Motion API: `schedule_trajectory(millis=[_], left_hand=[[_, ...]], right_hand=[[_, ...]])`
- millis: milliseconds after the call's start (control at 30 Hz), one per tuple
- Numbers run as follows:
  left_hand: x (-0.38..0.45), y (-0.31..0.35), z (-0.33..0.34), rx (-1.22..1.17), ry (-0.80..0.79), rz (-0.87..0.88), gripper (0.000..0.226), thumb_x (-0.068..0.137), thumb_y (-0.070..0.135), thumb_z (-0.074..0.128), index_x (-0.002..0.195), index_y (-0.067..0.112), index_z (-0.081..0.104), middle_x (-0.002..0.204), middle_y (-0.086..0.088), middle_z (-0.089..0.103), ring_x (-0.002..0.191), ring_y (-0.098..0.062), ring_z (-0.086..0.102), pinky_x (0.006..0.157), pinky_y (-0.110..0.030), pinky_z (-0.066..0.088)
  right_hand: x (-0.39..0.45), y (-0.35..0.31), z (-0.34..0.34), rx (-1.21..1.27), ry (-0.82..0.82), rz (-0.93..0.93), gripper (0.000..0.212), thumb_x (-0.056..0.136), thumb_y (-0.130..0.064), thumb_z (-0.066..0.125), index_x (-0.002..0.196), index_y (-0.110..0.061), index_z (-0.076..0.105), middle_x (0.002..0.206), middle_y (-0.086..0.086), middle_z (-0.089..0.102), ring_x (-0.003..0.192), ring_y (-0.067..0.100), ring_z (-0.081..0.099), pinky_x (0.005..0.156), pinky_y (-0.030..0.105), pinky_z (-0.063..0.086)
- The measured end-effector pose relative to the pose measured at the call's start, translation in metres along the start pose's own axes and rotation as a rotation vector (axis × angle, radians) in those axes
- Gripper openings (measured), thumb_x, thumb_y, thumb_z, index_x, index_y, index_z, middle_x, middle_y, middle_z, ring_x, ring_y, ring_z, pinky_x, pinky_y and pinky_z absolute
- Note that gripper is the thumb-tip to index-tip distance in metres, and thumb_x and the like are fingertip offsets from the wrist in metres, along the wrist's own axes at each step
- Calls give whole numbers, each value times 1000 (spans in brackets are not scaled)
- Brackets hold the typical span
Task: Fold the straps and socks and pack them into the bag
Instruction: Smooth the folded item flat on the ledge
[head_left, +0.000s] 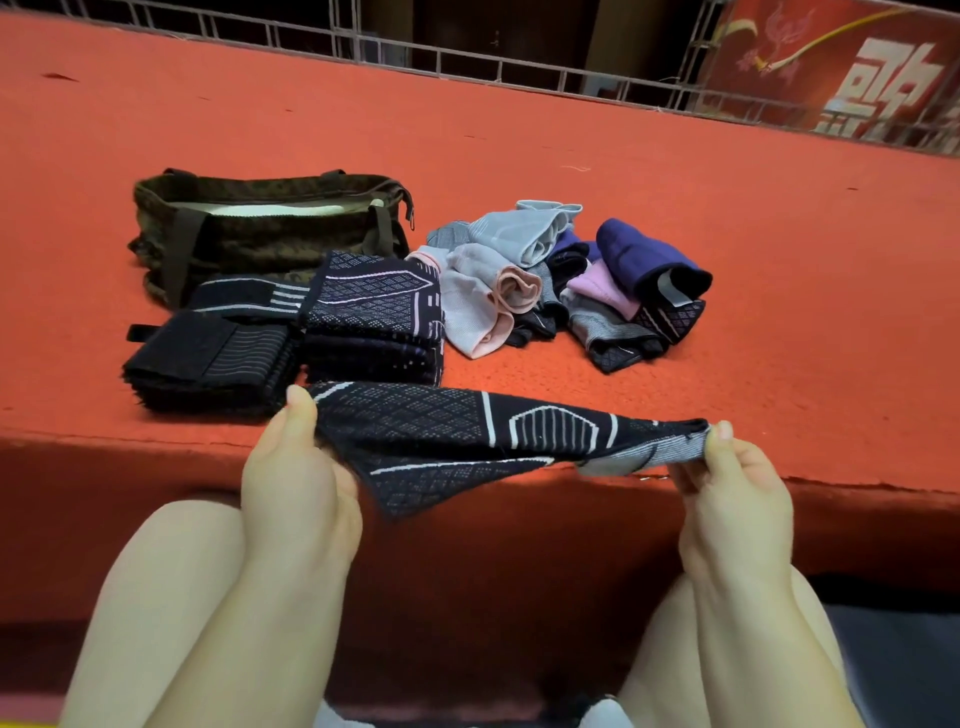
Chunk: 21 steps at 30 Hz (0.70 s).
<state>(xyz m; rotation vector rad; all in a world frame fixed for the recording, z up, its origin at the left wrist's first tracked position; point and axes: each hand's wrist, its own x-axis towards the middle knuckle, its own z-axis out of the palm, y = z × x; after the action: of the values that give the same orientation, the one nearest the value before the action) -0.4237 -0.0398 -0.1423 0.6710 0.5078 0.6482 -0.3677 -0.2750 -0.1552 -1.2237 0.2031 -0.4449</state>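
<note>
Both hands are being used on one item: a black patterned sock is being pinched at its left end by the left hand and at its grey right end by the right hand, stretched flat just above the near edge of the red carpeted ledge. Tension is likely being kept so the piece is being squared up before a fold. Just beyond the left hand, a folded patterned stack is being built up, with folded black straps placed beside it on the left; both piles are being staged right in front of the camouflage bag, probably to keep the transfer short. To the right of the stack, an unfolded pile of socks in grey, pink, purple and black is being left loose, so most folding is judged outstanding. The bag's mouth is being held open by its own shape, zip undone; a pale strip is showing inside, but whether it is lining or contents cannot be told. Nothing from the folded piles is seen packed yet.
</note>
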Motion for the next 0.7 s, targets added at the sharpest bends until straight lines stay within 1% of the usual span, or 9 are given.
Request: schedule_trajectory(millis=[67,167,233,300,367,400,533,600,700], left_hand=[[3,4,-1,-3,4,23,24,103,24,40,96,12,59,76,7,74,81,-6,70,83,-31,55],[0,3,0,6,-14,7,25,102,25,41,98,11,61,86,1,75,92,-12,70,97,-41,49],[-10,-4,3,105,-29,-35,25,101,25,45,91,13,65,87,0,75,92,-17,69,96,-46,49],[-21,-12,3,346,-58,-50,28,99,26,49,80,16,67,75,8,73,83,-15,68,86,-35,53],[-29,-16,0,643,-127,125,23,98,26,49,83,24,65,75,16,69,81,-4,63,75,-17,48],[-33,-16,-2,765,-165,302,15,97,27,50,89,29,62,85,18,67,88,0,60,79,-14,45],[-50,-13,0,1209,-369,1060,28,88,37,51,108,23,65,116,9,61,115,-14,52,108,-36,27],[-60,-15,6,1317,-521,1096,33,88,43,49,106,23,68,118,7,63,118,-18,53,110,-44,24],[-63,-20,13,1483,-771,899,50,87,59,39,120,28,61,123,11,62,120,-11,52,110,-42,22]], right_hand=[[1,-5,0,34,21,-15,28,101,-20,44,73,-16,51,56,-11,64,62,0,61,79,27,51],[-1,-7,3,68,16,-25,29,102,-20,42,74,-16,49,53,-12,60,59,0,58,81,33,51],[-8,-6,6,20,-40,-44,28,101,-22,43,74,-17,49,58,-8,61,63,6,59,77,34,50],[-15,-6,8,-98,-98,-89,27,99,-26,46,74,-18,51,67,1,60,68,16,57,71,35,49],[-17,-8,8,-232,-114,-155,27,98,-30,49,73,-20,52,67,1,58,65,16,53,66,36,46],[-17,-10,8,-292,-112,-183,28,97,-34,51,71,-22,52,66,0,58,64,15,52,66,37,45],[-22,-19,13,-458,-157,-260,31,90,-45,54,69,-23,54,65,-2,59,62,15,54,66,38,46],[-28,-22,17,-536,-208,-304,29,94,-35,55,69,-19,54,63,-2,59,58,12,53,63,33,45],[-40,-31,24,-545,-310,-329,27,93,-27,56,69,-15,54,54,-7,58,48,3,49,53,16,40]])
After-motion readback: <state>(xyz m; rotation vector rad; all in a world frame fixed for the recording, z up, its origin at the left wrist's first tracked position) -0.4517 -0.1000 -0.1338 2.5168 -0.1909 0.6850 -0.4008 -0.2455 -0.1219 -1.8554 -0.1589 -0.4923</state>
